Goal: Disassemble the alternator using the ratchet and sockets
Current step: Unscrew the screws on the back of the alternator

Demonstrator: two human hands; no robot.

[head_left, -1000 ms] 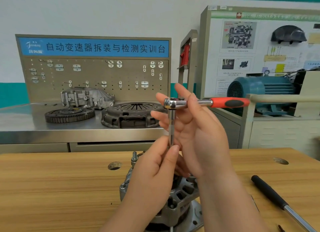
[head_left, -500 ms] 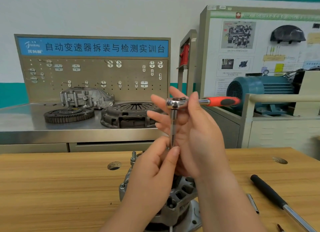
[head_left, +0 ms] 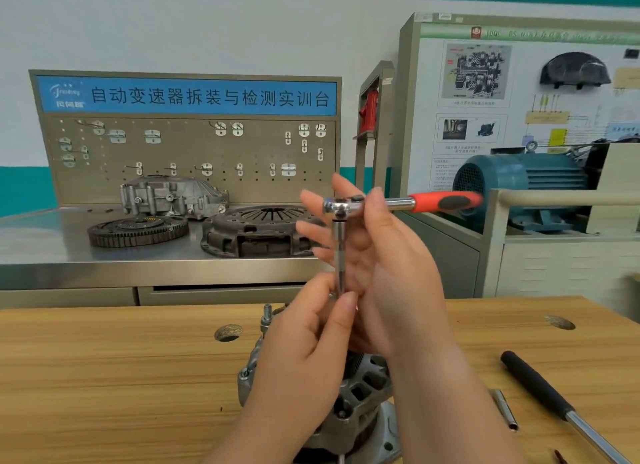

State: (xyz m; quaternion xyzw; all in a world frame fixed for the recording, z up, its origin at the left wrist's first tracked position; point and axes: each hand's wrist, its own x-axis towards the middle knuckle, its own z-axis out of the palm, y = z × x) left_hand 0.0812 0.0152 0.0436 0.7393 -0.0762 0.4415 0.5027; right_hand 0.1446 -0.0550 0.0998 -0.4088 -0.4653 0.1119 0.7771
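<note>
An alternator (head_left: 349,404) stands on the near edge of a wooden worktop (head_left: 104,377), its vented grey housing largely covered by the person's two wrists and its base cut off by the bottom of the frame. A threaded stud sticks up from its far-left side.

Above it, the left hand (head_left: 304,352) rises from below and pinches the lower end of a slim extension bar (head_left: 340,252) between thumb and fingertips. What the bar's tip meets is hidden behind that thumb. The bar stands upright, and a ratchet (head_left: 341,207) sits on its top with the orange-and-black handle pointing right and level.

The right hand (head_left: 394,280) is raised behind the bar, palm turned left. Its fingers (head_left: 311,229) are straight and spread behind the ratchet head, while the thumb lies over the chrome neck, holding the tool against them.

To the right on the worktop lie a black-handled tool (head_left: 540,391), its steel shaft running out of frame, and a small metal sleeve (head_left: 505,410) just beside it, too small to identify.

Behind the worktop, a steel bench (head_left: 41,245) carries a toothed flywheel (head_left: 138,229), a clutch cover (head_left: 256,231) and a cast housing (head_left: 173,195) below a pegboard (head_left: 190,151) of hooks. A blue electric motor (head_left: 519,183) sits at far right.
</note>
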